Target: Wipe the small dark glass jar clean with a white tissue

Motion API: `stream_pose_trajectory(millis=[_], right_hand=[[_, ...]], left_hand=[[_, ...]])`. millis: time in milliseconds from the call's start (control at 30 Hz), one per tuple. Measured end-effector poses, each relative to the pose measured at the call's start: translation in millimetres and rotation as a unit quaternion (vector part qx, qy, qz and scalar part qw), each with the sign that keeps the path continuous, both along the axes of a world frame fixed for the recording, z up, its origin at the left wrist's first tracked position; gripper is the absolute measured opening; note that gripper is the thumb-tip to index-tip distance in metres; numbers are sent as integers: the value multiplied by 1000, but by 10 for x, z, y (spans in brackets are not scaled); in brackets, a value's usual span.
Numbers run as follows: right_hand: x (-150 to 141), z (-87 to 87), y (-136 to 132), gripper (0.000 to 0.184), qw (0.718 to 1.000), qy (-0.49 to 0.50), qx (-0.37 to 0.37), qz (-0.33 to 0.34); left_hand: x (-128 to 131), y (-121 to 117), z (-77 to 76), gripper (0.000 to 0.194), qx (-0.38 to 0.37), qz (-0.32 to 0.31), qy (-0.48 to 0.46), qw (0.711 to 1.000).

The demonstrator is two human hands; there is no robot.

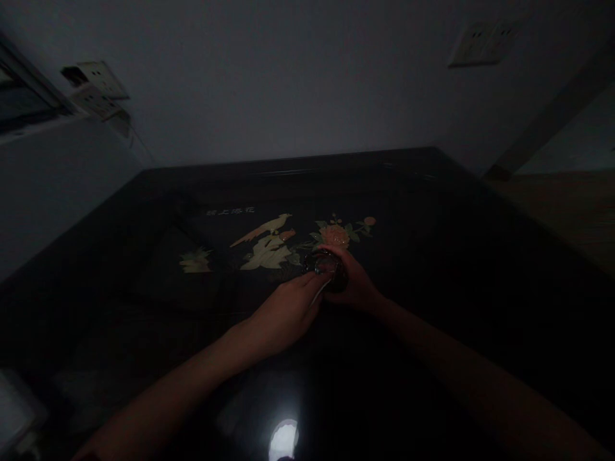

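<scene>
Both my hands meet over the middle of a glossy black table (pixel 432 269) in dim light. My right hand (pixel 353 282) is curled round a small dark rounded object (pixel 330 269), perhaps a small glass or jar, too dark to name. My left hand (pixel 288 310) reaches to the same object, fingers closed, with a thin pale strip at its fingertips (pixel 318 294). The object sits just below a painted bird-and-flower inlay (pixel 288 240) on the tabletop.
A pale wall rises behind the table, with sockets at upper left (pixel 96 86) and upper right (pixel 480 43). A light reflection (pixel 283 438) glares on the table's near edge. A wooden floor (pixel 571 205) shows at the right. A pale object (pixel 14 416) lies at lower left.
</scene>
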State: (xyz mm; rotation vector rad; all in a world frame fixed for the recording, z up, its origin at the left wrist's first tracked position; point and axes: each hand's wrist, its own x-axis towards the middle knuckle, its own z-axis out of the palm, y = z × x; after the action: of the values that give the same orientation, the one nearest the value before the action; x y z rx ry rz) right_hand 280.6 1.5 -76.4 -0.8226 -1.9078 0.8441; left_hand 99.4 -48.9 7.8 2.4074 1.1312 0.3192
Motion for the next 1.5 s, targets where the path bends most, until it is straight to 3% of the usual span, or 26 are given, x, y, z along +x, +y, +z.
stream_pose_trajectory(millis=[233, 400, 567, 667, 900, 1067, 1267, 1367, 1500], right_hand=[[-5, 14, -7, 82, 1000, 23, -11, 2], [6, 10, 6, 84, 991, 71, -95, 56], [40, 59, 29, 78, 969, 130, -189, 90], [28, 75, 24, 74, 929, 220, -272, 120], [-123, 8, -74, 45, 782, 438, -420, 142], [-269, 21, -129, 34, 737, 492, -451, 109], [-311, -24, -132, 42, 721, 508, -463, 89], [-294, 1, -161, 42, 745, 495, -443, 60], [-285, 83, -206, 51, 773, 470, -425, 39]], left_hand=[[-44, 18, 34, 38, 18, -23, 34, 999], [-143, 73, 96, 37, 56, -57, 138, 987], [-208, 130, 116, 39, 111, -74, 146, 980], [-194, 136, 108, 40, 117, -71, 127, 982], [-67, 107, 68, 28, 123, -15, 128, 984], [-68, 116, 4, 26, 129, 8, 135, 982], [-19, 81, -130, 29, 127, -28, 135, 982], [43, 9, -178, 34, 116, -48, 121, 985], [125, -99, -236, 37, 62, -6, 52, 997]])
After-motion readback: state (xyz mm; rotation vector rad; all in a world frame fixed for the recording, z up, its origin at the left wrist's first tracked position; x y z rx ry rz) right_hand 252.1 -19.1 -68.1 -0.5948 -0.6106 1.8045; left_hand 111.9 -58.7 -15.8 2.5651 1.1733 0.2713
